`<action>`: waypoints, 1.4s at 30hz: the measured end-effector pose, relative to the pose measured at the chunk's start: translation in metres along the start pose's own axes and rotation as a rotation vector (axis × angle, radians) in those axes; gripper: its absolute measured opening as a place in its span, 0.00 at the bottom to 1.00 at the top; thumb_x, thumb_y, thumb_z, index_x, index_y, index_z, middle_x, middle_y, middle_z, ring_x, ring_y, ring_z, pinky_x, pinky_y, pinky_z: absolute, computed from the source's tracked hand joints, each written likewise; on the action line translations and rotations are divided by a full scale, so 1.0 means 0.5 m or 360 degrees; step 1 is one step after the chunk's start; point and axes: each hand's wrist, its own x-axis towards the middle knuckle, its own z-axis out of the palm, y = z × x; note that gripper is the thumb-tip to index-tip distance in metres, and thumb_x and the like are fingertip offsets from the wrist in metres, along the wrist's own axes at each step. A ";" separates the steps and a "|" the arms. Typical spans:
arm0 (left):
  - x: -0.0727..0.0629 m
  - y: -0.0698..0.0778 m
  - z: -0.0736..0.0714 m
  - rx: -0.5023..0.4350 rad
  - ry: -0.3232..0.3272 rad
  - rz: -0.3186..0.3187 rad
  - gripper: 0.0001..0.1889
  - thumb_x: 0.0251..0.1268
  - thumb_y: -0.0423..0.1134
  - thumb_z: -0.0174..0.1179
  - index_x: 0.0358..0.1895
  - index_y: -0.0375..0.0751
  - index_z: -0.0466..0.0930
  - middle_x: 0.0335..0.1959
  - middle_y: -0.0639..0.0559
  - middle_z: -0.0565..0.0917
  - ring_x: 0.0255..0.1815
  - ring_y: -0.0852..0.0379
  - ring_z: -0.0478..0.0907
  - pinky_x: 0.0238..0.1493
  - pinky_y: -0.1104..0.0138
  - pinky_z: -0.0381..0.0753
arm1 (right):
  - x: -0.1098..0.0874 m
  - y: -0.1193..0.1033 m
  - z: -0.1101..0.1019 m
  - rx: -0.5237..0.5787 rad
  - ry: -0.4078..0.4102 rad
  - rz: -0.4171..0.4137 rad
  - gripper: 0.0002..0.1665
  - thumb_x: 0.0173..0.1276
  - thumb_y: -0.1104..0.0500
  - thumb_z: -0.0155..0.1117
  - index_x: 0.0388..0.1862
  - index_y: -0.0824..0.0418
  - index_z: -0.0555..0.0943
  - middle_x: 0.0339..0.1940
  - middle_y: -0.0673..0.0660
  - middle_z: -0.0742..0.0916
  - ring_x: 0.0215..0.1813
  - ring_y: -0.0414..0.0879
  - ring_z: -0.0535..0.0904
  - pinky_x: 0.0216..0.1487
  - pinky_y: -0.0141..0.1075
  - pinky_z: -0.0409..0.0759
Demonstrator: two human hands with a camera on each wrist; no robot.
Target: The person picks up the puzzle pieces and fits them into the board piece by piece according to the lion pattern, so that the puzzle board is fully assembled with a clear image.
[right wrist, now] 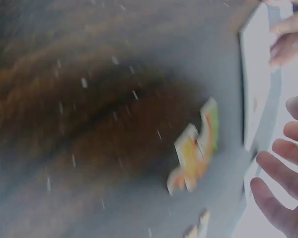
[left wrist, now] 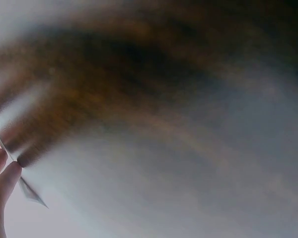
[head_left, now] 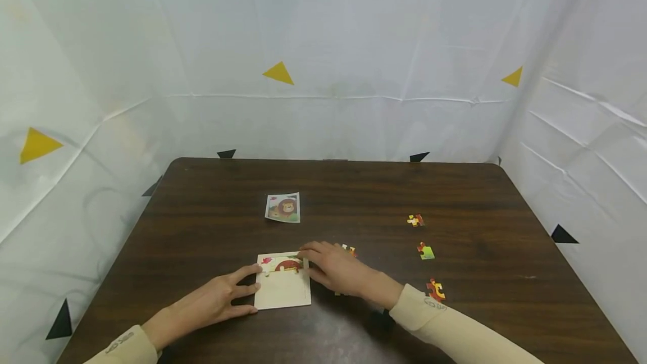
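Note:
A pale square puzzle board (head_left: 283, 294) lies on the dark table, its far strip filled with joined jigsaw pieces (head_left: 288, 264) in red, pink and green. Along the board's left edge, the left hand (head_left: 214, 299) rests its spread, nearly straight fingers. The right hand (head_left: 338, 268) reaches over the board's far right corner, fingertips touching near the fitted pieces; nothing shows pinched between them. Its fingers (right wrist: 278, 173) look loosely extended in the right wrist view. Loose jigsaw pieces (head_left: 349, 249) lie partly hidden beside and under the right hand. The left wrist view is mostly blurred.
A lion picture card (head_left: 283, 208) lies beyond the board. Farther right on the wooden table (head_left: 227, 178) are a red-yellow piece (head_left: 415, 220), a green piece (head_left: 426, 251) and another red-yellow piece (head_left: 436, 290). White sheeting (head_left: 343, 27) surrounds the table's back and sides.

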 end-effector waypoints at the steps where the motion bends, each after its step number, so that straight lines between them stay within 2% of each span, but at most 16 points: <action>1: 0.000 0.000 0.000 0.0005 -0.0001 0.0003 0.22 0.63 0.51 0.63 0.53 0.38 0.84 0.63 0.43 0.71 0.47 0.53 0.82 0.45 0.69 0.83 | -0.003 0.006 -0.006 -0.0003 0.0024 0.0017 0.22 0.71 0.56 0.61 0.62 0.60 0.76 0.61 0.56 0.79 0.60 0.49 0.76 0.52 0.49 0.79; 5: 0.001 0.000 -0.002 0.0022 -0.0010 0.0014 0.22 0.61 0.48 0.65 0.53 0.37 0.83 0.63 0.42 0.71 0.49 0.50 0.82 0.46 0.67 0.83 | -0.021 0.037 -0.036 0.0004 0.0157 0.0101 0.23 0.69 0.57 0.63 0.62 0.59 0.75 0.61 0.57 0.78 0.61 0.51 0.75 0.54 0.55 0.78; 14: 0.002 0.003 -0.003 0.0073 -0.0006 0.0055 0.22 0.58 0.46 0.68 0.53 0.36 0.83 0.62 0.40 0.72 0.53 0.46 0.80 0.47 0.63 0.83 | -0.064 0.110 -0.097 0.0014 0.0427 0.0358 0.22 0.70 0.58 0.62 0.62 0.62 0.76 0.60 0.59 0.79 0.60 0.55 0.76 0.52 0.56 0.77; 19: 0.002 0.006 -0.003 0.0074 -0.0021 0.0030 0.23 0.57 0.46 0.69 0.53 0.35 0.83 0.62 0.39 0.73 0.56 0.44 0.78 0.48 0.62 0.83 | -0.086 0.134 -0.106 0.0025 0.0542 0.0488 0.23 0.68 0.60 0.64 0.61 0.63 0.76 0.58 0.60 0.80 0.59 0.57 0.76 0.52 0.56 0.77; 22: 0.001 0.007 -0.005 0.0096 -0.0049 0.0024 0.24 0.57 0.45 0.69 0.54 0.35 0.82 0.63 0.38 0.73 0.57 0.43 0.77 0.49 0.61 0.82 | -0.097 0.145 -0.093 0.0035 0.0503 0.0569 0.24 0.68 0.60 0.64 0.62 0.64 0.75 0.58 0.62 0.80 0.58 0.58 0.76 0.51 0.56 0.77; 26: 0.001 0.009 -0.007 0.0102 -0.0075 0.0016 0.24 0.58 0.46 0.68 0.55 0.34 0.82 0.63 0.37 0.73 0.58 0.42 0.76 0.50 0.60 0.82 | -0.110 0.150 -0.067 0.0063 0.0332 0.0696 0.27 0.70 0.57 0.62 0.65 0.63 0.72 0.60 0.62 0.79 0.60 0.60 0.74 0.53 0.60 0.75; 30: 0.001 0.012 -0.010 0.0106 -0.0068 0.0018 0.24 0.58 0.45 0.68 0.55 0.33 0.81 0.63 0.36 0.73 0.59 0.42 0.76 0.49 0.60 0.82 | -0.115 0.145 -0.047 0.0067 0.0173 0.0753 0.30 0.70 0.54 0.62 0.67 0.64 0.70 0.62 0.63 0.77 0.61 0.62 0.73 0.53 0.63 0.73; 35: 0.002 0.013 -0.009 0.0110 -0.0057 0.0032 0.24 0.58 0.45 0.68 0.54 0.33 0.81 0.63 0.35 0.73 0.57 0.42 0.77 0.49 0.61 0.83 | -0.112 0.136 -0.027 0.0006 0.0080 0.0736 0.34 0.67 0.49 0.65 0.67 0.63 0.70 0.62 0.62 0.78 0.61 0.61 0.73 0.53 0.61 0.74; 42: 0.002 0.010 -0.007 0.0097 -0.0044 0.0047 0.23 0.58 0.44 0.68 0.54 0.33 0.82 0.63 0.37 0.73 0.54 0.44 0.79 0.47 0.63 0.83 | -0.108 0.116 -0.010 -0.0074 0.0098 0.0565 0.35 0.63 0.48 0.69 0.65 0.62 0.73 0.58 0.60 0.79 0.58 0.59 0.74 0.48 0.57 0.77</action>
